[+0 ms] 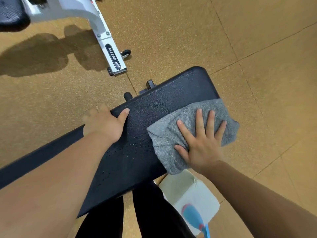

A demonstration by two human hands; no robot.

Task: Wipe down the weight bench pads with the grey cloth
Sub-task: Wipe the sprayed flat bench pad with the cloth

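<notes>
Lying under flat right hand (202,143), grey cloth (187,115) on bench pad (163,97).

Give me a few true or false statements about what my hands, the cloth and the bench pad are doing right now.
1. The right hand presses flat on the grey cloth. True.
2. The grey cloth lies on the floor. False: it lies on the bench pad.
3. The left hand grips the bench pad's edge. True.
4. The bench pad is red. False: it is black.
</notes>
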